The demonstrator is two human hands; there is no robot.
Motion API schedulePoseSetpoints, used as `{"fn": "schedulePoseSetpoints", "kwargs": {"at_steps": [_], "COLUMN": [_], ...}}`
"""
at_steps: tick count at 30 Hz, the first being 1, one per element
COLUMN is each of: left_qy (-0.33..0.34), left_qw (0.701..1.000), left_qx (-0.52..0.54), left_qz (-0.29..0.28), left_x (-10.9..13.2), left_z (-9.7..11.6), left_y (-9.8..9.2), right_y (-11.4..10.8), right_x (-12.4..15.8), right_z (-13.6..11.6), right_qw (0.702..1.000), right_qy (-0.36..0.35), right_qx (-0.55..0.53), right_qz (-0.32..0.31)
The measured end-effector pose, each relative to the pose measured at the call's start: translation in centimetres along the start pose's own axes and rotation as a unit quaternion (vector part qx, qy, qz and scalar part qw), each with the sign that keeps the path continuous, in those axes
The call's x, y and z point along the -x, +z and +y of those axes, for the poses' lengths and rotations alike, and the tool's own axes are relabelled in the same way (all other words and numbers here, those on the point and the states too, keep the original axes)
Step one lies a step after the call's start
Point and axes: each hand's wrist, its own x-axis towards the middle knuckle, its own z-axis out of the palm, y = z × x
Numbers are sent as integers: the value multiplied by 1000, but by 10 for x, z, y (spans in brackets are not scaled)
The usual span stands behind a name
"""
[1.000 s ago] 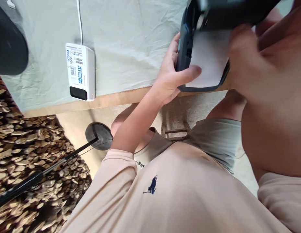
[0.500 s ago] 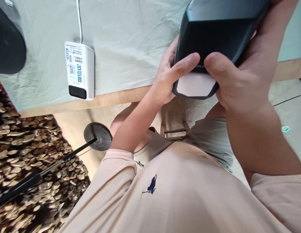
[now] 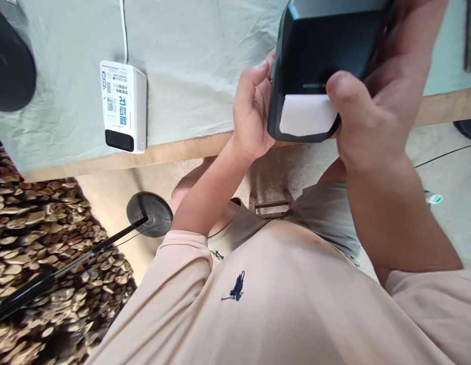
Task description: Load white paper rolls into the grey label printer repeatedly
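A dark label printer [image 3: 326,45] is held up over the table's near edge, with a strip of white paper [image 3: 307,114] coming out of its lower end. My right hand [image 3: 368,116] wraps round the printer's right side, its thumb pressing on the paper's edge. My left hand [image 3: 252,111] sits against the printer's left side with fingers curled; its grip is partly hidden.
A white power bank [image 3: 123,106] with a white cable [image 3: 123,30] lies on the pale green cloth of the table [image 3: 189,61]. A black round object [image 3: 10,61] sits at the far left. Below are a stand base [image 3: 148,214], a black pole and a patterned rug [image 3: 37,238].
The printer has tilted and moved slightly up. My left thumb has come off its front and the hand now curls at its left side. My right thumb slid onto the paper.
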Motion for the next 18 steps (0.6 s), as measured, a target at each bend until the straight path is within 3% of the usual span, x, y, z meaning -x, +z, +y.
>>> {"fn": "schedulePoseSetpoints", "kwargs": {"at_steps": [5, 9, 14, 16, 18], "left_qy": [1, 12, -18, -37, -41], "left_qw": [997, 994, 996, 995, 996], "left_qx": [-46, -77, -33, -10, 4], "left_qz": [63, 71, 80, 92, 79], "left_x": [-9, -13, -11, -7, -3], "left_z": [-8, -13, -14, -11, -6], "left_y": [-10, -17, -19, -15, -7], "right_y": [3, 4, 3, -1, -9], "right_x": [6, 8, 10, 9, 5], "right_z": [-1, -5, -9, -10, -9], "right_qw": [999, 999, 999, 997, 989], "right_qy": [-37, -29, -12, 28, 86], "right_qx": [19, 43, 38, 56, 43], "right_qz": [3, 13, 13, 35, 116]}}
